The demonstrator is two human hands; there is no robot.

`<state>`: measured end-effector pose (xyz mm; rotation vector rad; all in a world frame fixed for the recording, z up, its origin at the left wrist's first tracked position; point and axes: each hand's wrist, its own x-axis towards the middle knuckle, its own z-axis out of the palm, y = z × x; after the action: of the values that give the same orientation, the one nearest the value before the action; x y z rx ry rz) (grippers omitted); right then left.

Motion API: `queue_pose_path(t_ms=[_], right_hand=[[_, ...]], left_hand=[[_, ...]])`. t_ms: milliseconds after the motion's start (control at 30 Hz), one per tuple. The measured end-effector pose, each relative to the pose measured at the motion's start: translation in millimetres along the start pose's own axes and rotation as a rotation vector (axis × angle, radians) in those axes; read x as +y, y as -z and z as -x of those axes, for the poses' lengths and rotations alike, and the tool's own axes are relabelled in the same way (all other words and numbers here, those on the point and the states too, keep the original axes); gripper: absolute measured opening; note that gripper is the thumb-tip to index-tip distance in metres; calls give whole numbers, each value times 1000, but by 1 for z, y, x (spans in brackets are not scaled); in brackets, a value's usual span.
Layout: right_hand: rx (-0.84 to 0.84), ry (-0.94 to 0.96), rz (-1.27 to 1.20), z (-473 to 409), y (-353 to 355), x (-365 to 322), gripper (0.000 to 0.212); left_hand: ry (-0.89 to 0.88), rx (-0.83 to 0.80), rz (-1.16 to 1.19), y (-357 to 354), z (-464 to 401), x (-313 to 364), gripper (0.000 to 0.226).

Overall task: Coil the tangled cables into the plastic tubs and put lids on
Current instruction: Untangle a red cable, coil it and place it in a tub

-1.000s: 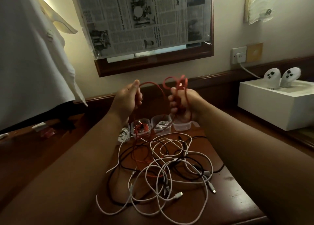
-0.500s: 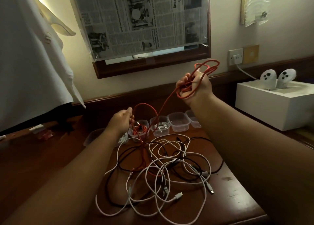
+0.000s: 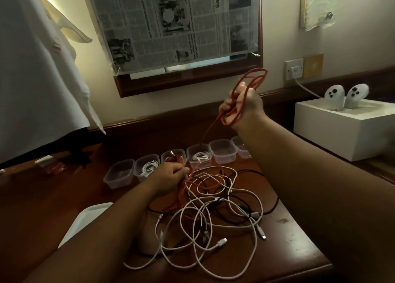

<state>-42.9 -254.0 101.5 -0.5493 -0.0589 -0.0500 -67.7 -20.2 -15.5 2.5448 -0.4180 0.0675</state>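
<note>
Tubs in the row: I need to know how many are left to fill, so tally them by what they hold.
Holding a white cable: 2
Holding a red cable: 1
No cable visible inside: 3
Total: 6 tubs

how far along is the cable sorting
Done: three tubs already hold coiled cables, none lidded. In hand: the right hand grips red cable loops while the left hand holds its slack. Left: the white and black tangle, three empty tubs, all lids.
</note>
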Motion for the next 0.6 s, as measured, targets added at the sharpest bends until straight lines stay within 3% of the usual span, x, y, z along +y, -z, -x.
queue_pose_path(t_ms=[133,233,300,433,600], right_hand=[[-106,-104,620,17,5,26,11],[-191,-134,1016,38,7,57,5],[-254,-116,1082,50,9,70,6],[-290,-81,970,48,9,72,10],[-275,-97,1204,37,10,75,16]], left_hand=[[100,256,208,16,-7,12,31],[89,341,402,31,-16,33,30],[78,369,421,37,-21,41,30],[95,439,592,45,-24,50,22],[73,406,732,49,-21,58,16]])
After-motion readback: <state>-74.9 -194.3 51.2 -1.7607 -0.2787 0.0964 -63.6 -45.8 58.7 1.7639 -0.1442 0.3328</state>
